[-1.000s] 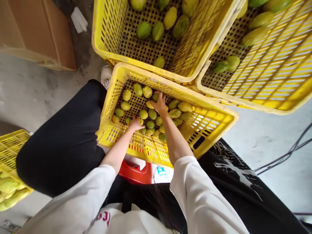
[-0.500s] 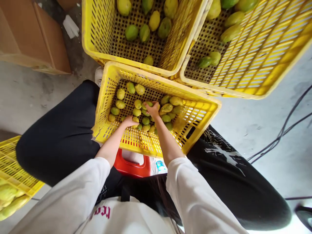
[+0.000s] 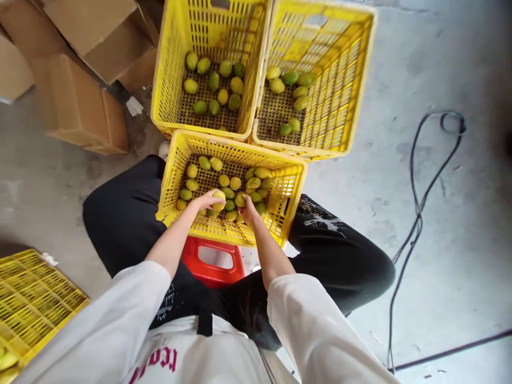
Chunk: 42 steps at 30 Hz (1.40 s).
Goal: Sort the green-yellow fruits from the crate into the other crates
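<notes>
My left hand [image 3: 206, 200] holds a yellow lemon [image 3: 218, 198] over the near part of a low yellow plastic crate [image 3: 236, 143]. My right hand [image 3: 248, 210] has its thumb and fingers around a greener lemon [image 3: 240, 199], a little to the right; the fingers are partly hidden. Beneath and around both hands lie several yellow and green lemons. The thickest cluster [image 3: 256, 184] is at the crate's right side, while a looser line [image 3: 192, 184] runs along the left side.
Two taller yellow crates [image 3: 264, 69] with lemons in them adjoin the far side. Cardboard boxes [image 3: 80, 106] stand at upper left, another yellow crate [image 3: 44, 298] at lower left. A red stool [image 3: 214, 274] is between my legs. A black cable [image 3: 418, 213] lies on the floor at right.
My left hand has lifted a yellow lemon slightly. My right hand has moved nearer to me and onto a greenish lemon. The head view has shifted, showing more floor at right.
</notes>
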### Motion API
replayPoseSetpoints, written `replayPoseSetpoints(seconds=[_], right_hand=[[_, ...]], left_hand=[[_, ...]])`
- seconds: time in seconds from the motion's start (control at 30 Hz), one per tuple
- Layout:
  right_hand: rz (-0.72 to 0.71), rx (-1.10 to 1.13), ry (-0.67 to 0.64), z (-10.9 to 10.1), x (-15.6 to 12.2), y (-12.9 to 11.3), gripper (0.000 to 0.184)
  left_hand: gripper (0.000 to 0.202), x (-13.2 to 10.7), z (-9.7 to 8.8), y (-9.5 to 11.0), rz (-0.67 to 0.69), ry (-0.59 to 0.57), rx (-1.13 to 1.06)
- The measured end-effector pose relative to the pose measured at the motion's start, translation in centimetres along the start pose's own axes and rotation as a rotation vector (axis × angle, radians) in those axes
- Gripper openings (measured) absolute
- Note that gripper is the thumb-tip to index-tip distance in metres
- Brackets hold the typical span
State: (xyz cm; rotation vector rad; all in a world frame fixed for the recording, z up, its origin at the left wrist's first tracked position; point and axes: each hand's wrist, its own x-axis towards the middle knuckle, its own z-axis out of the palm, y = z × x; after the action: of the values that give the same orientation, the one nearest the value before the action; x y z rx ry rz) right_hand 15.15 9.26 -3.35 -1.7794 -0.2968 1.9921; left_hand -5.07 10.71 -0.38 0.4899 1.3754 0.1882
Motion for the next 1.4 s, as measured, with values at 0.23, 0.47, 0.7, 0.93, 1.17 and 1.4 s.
replayPoseSetpoints(seconds=[0.23,0.47,0.7,0.93,1.17,1.4], right_hand=[[-0.247,0.376,-0.401,3.3,-4.6,-11.5,0.022],[-0.405,0.189,-0.646,1.6,-13.6,-18.7,0.03],[-0.426,0.158,-0.587,-0.3,-16.6,-19.1,0.026],[-0.388,0.376,-0.377,2.0,-15.3,-18.3,0.029],[-0.34,0.386,-0.437,2.7,-14.7,-18.9,0.023],[-0.431,0.404,-0.455,2.5,-15.1,-20.4,0.035]], left_hand=[[0.049,-6.9,-0.2,10.7,0.462,-0.068,-0.253],[0.039,-15.1,-1.8,17.1,0.532,-0.239,-0.32],[0.04,-15.6,-0.4,16.9,0.486,-0.252,-0.407],[0.044,-14.5,1.7,18.9,0.526,-0.134,-0.634],[0.039,-13.7,2.1,19.2,0.437,-0.197,-0.611],[0.044,-14.4,2.1,19.1,0.446,-0.173,-0.582]])
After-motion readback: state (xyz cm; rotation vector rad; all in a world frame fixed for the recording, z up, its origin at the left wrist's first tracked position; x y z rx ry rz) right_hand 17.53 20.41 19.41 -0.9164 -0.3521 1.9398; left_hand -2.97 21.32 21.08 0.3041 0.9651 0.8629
